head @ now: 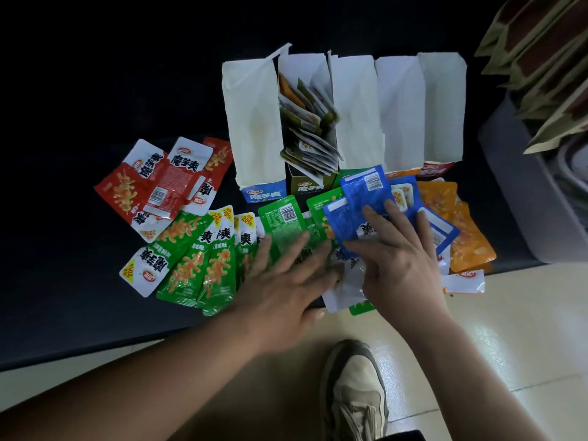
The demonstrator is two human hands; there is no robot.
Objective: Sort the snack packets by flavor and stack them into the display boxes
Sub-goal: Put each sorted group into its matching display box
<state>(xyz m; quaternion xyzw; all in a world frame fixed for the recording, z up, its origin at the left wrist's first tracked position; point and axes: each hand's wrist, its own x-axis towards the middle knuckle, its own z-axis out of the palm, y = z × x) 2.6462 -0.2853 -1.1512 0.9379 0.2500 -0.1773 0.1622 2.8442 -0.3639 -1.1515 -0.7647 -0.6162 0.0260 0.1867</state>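
Snack packets lie fanned over a dark table [79, 297]. Red packets [159, 183] are at the left, green packets [197, 265] in front of them, blue packets [359, 198] in the middle and orange packets [458, 230] at the right. Behind them stand several display boxes with white flaps; the second from the left, a dark green box [310, 184], holds upright packets, and the blue box [261, 195] stands left of it. My left hand [286, 281] rests flat, fingers spread, on green packets. My right hand [394, 253] presses on the blue packets with spread fingers.
A grey bin [521, 198] stands at the right edge. Tan and brown pouches [541, 58] hang at the top right. The table's front edge runs just below the packets, with a tiled floor and my shoe [353, 393] beneath it.
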